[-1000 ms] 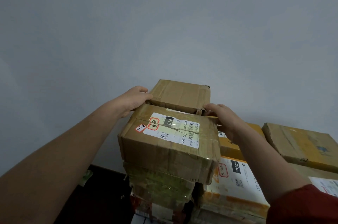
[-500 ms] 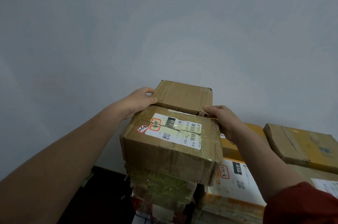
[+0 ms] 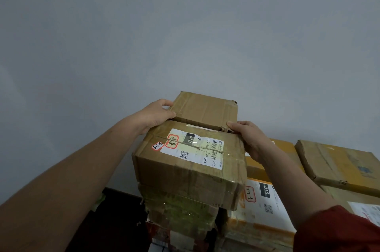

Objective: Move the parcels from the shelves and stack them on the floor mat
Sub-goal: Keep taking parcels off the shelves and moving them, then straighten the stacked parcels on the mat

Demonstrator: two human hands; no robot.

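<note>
- Little has moved since the earlier pictures: both hands have stayed on the same parcel, and only the left thumb has come slightly further onto its near corner.
- Between the two hands is the small plain brown cardboard box (image 3: 205, 107), with brown tape on top and a torn near right corner.
- The left hand (image 3: 156, 116) holds the near left corner of this box, with the thumb along the near top edge and the fingers curled round the left side.
- The right hand (image 3: 250, 138) holds the near right corner, with the thumb tip on the torn place. Its fingers go down the right side and their ends are hidden.
- Just below both hands, and nearer, is the larger brown cardboard box with a white shipping label (image 3: 185, 177). The small box meets its far top edge. I cannot tell whether it rests on it or stands behind it.
- Lower still under the hands is a crumpled carton wrapped in yellowish clear tape (image 3: 181, 212).
- Under the right wrist and forearm lie a yellow carton (image 3: 287, 153) and a yellow and white carton with a black "010" mark (image 3: 267, 206).
- Further right of the right hand lies a flat brown cardboard parcel (image 3: 339, 165).
- A dark red sleeve (image 3: 339, 231) covers the right arm near the elbow.
- Below the left forearm is a dark surface (image 3: 115, 221); I cannot tell what it is.
- Beyond the hands is a plain grey wall (image 3: 185, 25).
</note>
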